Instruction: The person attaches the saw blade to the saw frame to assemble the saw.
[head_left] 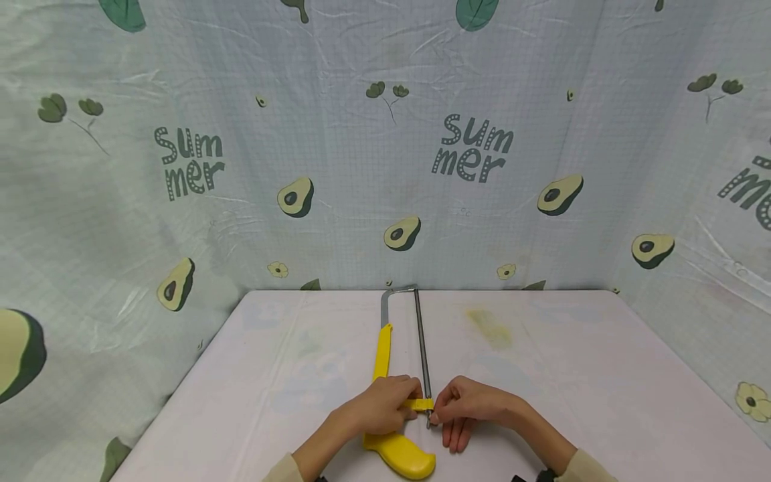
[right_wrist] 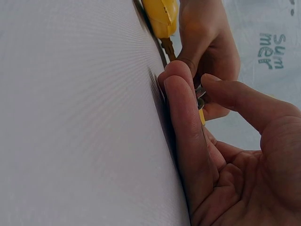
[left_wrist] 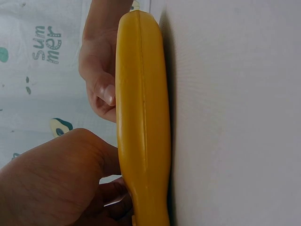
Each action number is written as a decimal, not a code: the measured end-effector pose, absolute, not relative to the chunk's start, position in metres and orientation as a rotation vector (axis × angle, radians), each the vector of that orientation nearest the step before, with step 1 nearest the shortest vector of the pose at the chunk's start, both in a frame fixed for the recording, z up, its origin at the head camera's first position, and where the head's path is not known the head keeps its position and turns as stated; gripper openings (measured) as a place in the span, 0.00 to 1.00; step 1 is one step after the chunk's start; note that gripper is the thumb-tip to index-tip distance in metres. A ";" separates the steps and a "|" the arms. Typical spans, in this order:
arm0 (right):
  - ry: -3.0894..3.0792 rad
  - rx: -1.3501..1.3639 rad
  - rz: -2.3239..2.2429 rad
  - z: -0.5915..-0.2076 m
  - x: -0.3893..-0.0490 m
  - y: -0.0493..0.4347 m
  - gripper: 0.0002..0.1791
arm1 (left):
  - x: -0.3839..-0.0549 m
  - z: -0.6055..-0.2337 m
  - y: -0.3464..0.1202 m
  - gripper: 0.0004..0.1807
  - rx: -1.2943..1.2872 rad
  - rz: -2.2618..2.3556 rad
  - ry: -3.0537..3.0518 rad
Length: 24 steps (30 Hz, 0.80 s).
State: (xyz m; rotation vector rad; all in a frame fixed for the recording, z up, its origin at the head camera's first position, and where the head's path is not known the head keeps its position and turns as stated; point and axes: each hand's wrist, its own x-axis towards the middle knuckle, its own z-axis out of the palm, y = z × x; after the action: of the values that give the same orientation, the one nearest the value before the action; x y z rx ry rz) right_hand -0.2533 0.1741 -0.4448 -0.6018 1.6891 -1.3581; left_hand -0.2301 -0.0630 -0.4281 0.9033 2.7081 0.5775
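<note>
A hacksaw with a yellow handle lies on the table, its grey frame bow pointing away from me. Its dark blade runs along the right side. My left hand grips the yellow frame just ahead of the handle, fingers around the part that reaches to the blade's near end. At that end my right hand pinches the small metal wing nut between thumb and forefinger; its other fingers extend near the table. In the left wrist view the handle hides part of both hands.
The white-covered table extends to both sides of the saw, with a faint yellowish stain beyond the right hand. A printed curtain with avocados and lettering hangs behind and at both sides.
</note>
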 end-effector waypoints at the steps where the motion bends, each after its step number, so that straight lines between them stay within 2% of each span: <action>1: 1.689 -0.602 -1.357 -0.445 -0.253 0.174 0.15 | -0.230 -0.429 -0.063 0.06 0.902 0.579 2.707; 24: 1.685 -0.606 -1.354 -0.443 -0.254 0.174 0.15 | -0.231 -0.429 -0.063 0.06 0.888 0.589 2.703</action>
State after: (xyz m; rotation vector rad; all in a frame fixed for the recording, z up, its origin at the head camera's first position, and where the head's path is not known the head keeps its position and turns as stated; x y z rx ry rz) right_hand -0.2539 0.1739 -0.4435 -0.6055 1.6854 -1.3544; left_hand -0.2314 -0.0630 -0.4291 0.8879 2.7029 0.5886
